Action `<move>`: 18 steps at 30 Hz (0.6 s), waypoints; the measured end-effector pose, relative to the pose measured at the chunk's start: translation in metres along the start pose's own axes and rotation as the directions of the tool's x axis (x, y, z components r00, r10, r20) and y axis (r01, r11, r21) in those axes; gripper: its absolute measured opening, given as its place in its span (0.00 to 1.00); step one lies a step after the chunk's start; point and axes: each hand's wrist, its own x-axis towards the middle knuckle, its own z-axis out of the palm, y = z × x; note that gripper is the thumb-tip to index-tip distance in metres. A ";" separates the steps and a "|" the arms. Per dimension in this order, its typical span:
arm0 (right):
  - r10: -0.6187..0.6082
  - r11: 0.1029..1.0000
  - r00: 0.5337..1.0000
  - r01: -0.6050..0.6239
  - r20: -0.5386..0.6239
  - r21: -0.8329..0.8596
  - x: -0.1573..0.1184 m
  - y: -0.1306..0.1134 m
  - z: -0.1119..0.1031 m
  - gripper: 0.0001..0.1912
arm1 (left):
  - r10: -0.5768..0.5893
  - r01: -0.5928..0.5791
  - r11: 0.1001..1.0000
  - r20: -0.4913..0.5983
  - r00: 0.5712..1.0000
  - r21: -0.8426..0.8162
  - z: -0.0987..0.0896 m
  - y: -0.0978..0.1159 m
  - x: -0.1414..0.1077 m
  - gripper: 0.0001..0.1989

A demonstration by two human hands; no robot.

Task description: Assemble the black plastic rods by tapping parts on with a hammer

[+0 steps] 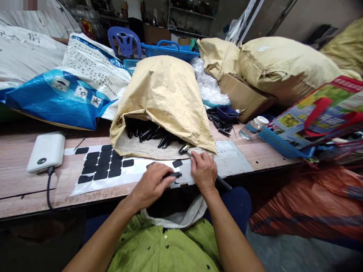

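Observation:
My left hand (154, 181) is closed on a small black piece (176, 175) at the table's front edge. Just right of it, my right hand (204, 170) grips a hammer, its metal head (184, 149) pointing to the back left and its dark handle (224, 183) sticking out below the hand. Behind both hands lies a tan woven sack (167, 87), its mouth open toward me, with several black pieces (150, 133) inside. A white sheet with several black rounded squares (103, 166) lies to the left. Under my right hand is a grey board (232, 160).
A white power bank (47, 152) with a cable stands at the left. Blue-and-white sacks (68, 90) lie behind it. Toward the right are black pieces (224, 120), a clear jar (253, 127), a cardboard box (244, 96) and a colourful bag (314, 113). A person (134, 15) stands far back.

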 end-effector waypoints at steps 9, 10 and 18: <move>0.000 1.000 1.000 0.000 -0.006 0.022 0.000 -0.001 -0.002 0.15 | -0.415 0.358 0.909 0.370 0.832 0.213 0.078 -0.005 -0.071 0.13; -0.001 1.000 1.000 0.001 -0.009 0.025 0.000 -0.001 -0.002 0.15 | -0.445 0.383 0.894 0.373 0.814 0.231 0.081 -0.011 -0.073 0.13; -0.002 1.000 1.000 0.003 -0.024 0.019 -0.001 0.000 -0.001 0.15 | -0.379 0.325 0.925 0.445 0.811 0.196 0.077 -0.004 -0.071 0.13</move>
